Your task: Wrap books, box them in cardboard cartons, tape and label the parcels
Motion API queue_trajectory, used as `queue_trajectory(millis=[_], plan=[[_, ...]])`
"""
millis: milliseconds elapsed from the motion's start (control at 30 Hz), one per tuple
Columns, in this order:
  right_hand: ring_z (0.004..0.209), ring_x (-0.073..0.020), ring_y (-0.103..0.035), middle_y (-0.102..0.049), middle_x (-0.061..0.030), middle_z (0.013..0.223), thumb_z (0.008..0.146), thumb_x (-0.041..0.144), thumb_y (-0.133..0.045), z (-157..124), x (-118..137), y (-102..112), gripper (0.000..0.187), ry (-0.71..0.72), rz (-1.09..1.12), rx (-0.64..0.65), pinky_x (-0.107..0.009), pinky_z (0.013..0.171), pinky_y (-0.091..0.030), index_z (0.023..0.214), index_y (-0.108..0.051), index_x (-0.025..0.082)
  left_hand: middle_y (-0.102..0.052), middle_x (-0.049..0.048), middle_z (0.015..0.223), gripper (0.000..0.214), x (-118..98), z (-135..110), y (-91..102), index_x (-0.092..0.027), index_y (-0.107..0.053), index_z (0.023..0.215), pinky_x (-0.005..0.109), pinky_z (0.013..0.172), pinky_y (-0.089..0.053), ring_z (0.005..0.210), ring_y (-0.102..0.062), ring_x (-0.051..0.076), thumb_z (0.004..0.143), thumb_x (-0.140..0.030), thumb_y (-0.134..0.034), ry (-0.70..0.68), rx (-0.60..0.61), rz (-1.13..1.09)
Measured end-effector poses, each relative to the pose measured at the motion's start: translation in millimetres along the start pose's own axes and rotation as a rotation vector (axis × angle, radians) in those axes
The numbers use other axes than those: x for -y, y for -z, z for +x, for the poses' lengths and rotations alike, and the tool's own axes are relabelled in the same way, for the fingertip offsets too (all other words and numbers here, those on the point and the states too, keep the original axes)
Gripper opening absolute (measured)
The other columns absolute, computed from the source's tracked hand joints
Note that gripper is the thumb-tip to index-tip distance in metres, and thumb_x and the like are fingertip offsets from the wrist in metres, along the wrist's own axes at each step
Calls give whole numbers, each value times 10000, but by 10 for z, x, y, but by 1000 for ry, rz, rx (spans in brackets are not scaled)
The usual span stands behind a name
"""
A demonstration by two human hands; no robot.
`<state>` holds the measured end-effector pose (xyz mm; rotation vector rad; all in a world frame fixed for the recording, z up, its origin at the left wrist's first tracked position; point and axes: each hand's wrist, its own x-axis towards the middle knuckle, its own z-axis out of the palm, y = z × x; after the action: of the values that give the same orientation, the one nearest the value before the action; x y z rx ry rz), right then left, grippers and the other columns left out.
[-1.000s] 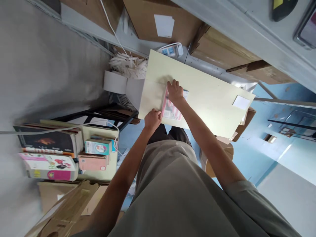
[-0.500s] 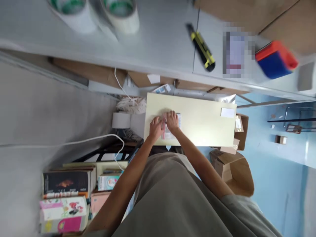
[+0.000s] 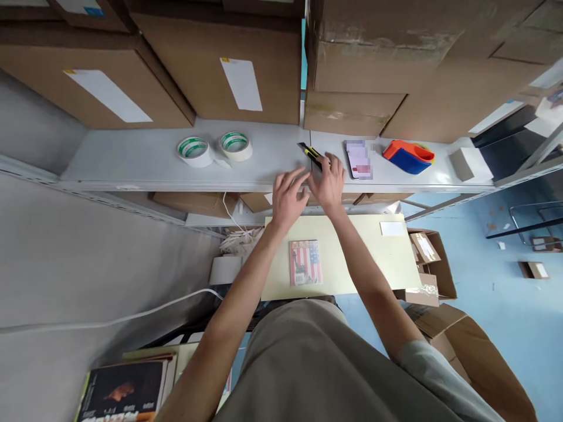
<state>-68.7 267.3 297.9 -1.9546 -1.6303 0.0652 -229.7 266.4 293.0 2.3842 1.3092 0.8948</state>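
Grasping of the cutter [image 3: 310, 152] at the right grip [image 3: 331, 183] seems underway; whether it is pinched cannot be told. The left grip [image 3: 289, 196], alongside, is loosely spread. A secure hold is called for.

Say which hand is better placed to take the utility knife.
Probably the right hand: its fingers are at the handle of the utility knife, while the left hand is farther away.

the right hand [image 3: 331, 184] has its fingers over the handle of a cutter [image 3: 310, 151] on the shelf [image 3: 272, 158], with the left hand [image 3: 288, 198] just beside, fingers spread. left of the hands stand two tape rolls [image 3: 200, 158]; to their right lies a phone [image 3: 358, 159]. between the forearms, a book [image 3: 305, 266] lies on the table [image 3: 391, 258].
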Motion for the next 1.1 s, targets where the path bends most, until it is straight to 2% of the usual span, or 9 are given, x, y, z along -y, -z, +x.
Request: queue_trajectory(millis=[133, 267, 367, 533, 633, 733, 867, 967, 1100], plan=[[1544, -433, -544, -705, -244, 1515, 1134, 412, -516, 669, -163, -157, 424, -27, 9, 79, -712, 1295, -449, 1472, -664, 203, -636, 105, 1747, 637, -176, 377, 134, -260, -649, 1658, 624, 1365, -464, 1599, -550, 376, 1038, -120, -604, -39, -29, 47], [1524, -445, -562, -711, -209, 1459, 1187, 544, -472, 633, -344, -237, 477, 102, 54, 110, -729, 1281, -487, 1511, -654, 245, -675, 99, 1705, 617, -14, -18, -35, -277, -668, 1621, 620, 1372, -461, 1590, -572, 368, 1030, -114, -605, 22, 14, 21], [1578, -458, -543, -637, -203, 1564, 1222, 586, -360, 56, -449, -194, 562, 110, 79, 99, -768, 1299, -478, 1583, -633, 252, -699, 107, 1668, 566, 307, -758, -358, -275, -697, 1564, 569, 1381, -466, 1585, -598, 331, 1037, -105, -580, 142, 119, -26], [1568, -421, -605, -594, -216, 1608, 1220, 553, -382, -1539, -624, -233, 562, -105, 140, 248, -652, 1244, -594, 1666, -585, 277, -677, 196, 1662, 633, 775, -2179, -946, -166, -680, 1560, 510, 1420, -438, 1645, -576, 320, 954, -24, -569, 478, 458, -40], [1400, -366, -728, -656, -209, 1501, 1178, 525, -495, -2433, -777, -403, 546, -284, 152, 312, -555, 1130, -684, 1647, -595, 265, -556, 237, 1788, 714, 868, -2670, -1200, -127, -649, 1610, 557, 1448, -388, 1756, -445, 349, 908, -12, -601, 554, 604, -37], [1261, -338, -790, -700, -194, 1413, 1090, 469, -620, -3074, -905, -566, 501, -451, 176, 364, -508, 1042, -718, 1529, -665, 231, -425, 180, 1902, 744, 841, -2835, -1384, -217, -652, 1636, 675, 1447, -327, 1834, -277, 397, 908, -66, -654, 535, 658, -44], [1020, -286, -846, -784, -154, 1349, 1051, 449, -646, -3481, -889, -718, 517, -641, 282, 522, -443, 921, -725, 1521, -587, 244, -373, 159, 1936, 751, 790, -2839, -1468, -260, -641, 1657, 768, 1416, -275, 1852, -175, 458, 919, -129, -690, 538, 673, -32], [771, -254, -825, -842, -123, 1258, 1100, 506, -578, -3480, -778, -919, 642, -676, 370, 696, -409, 787, -712, 1676, -455, 250, -339, 147, 1953, 728, 875, -2811, -1421, -252, -612, 1693, 745, 1415, -280, 1846, -190, 461, 968, -212, -677, 505, 727, -17], [879, -314, -844, -876, -167, 1241, 1159, 524, -499, -3202, -669, -1317, 790, -488, 378, 789, -453, 894, -709, 1859, -345, 192, -293, 162, 1967, 763, 1138, -2726, -1310, -190, -462, 1818, 667, 1452, -255, 1849, -216, 406, 1065, -275, -553, 382, 802, -34]])
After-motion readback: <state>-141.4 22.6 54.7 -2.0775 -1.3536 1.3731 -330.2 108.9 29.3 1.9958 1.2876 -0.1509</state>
